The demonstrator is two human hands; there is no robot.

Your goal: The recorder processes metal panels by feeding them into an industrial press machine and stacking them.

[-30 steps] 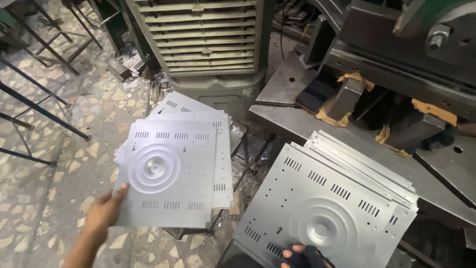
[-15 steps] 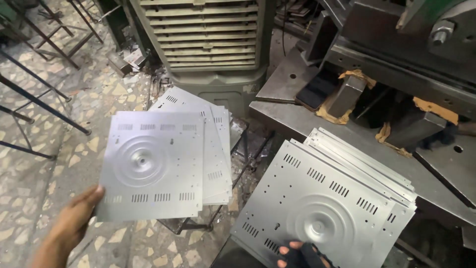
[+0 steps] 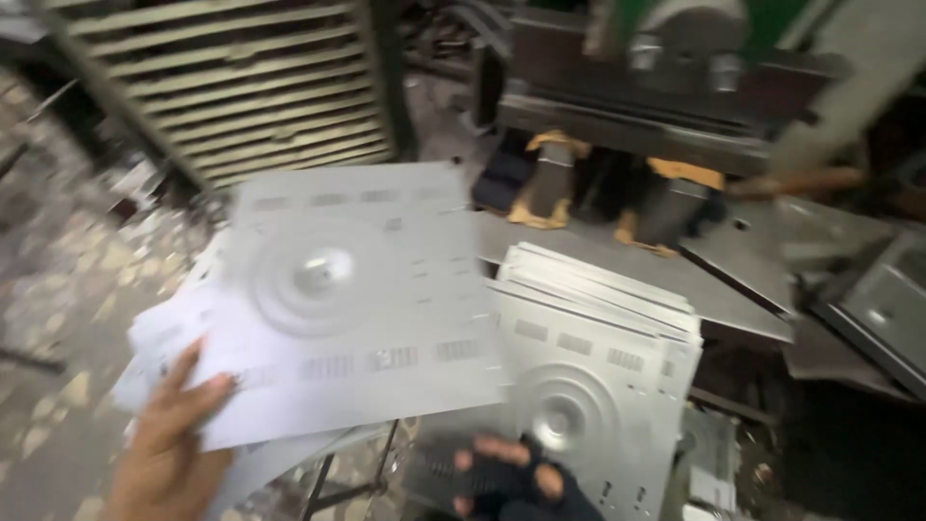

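My left hand (image 3: pixel 169 444) grips the near corner of a square grey metal sheet (image 3: pixel 357 289) with a stamped round boss and rows of slots. The sheet is lifted and blurred, above a stack of like sheets (image 3: pixel 164 333) at the left. My right hand (image 3: pixel 511 478), in a dark fingerless glove, rests on the near edge of a second stack of the same sheets (image 3: pixel 598 376) lying fanned at the right. The held sheet overlaps the left side of that right stack.
A press machine (image 3: pixel 675 87) with dark tooling blocks stands behind the right stack, on a steel bed (image 3: pixel 733 289). A slatted cooler grille (image 3: pixel 231 87) is at the back left. A terrazzo floor (image 3: pixel 58 289) shows at the left, with a thin metal stand (image 3: pixel 328 482) under the sheets.
My left hand has lifted the top sheet off the left stack and swung it rightward, toward the press. The view has moved closer and to the right. My right hand stays on the right stack.
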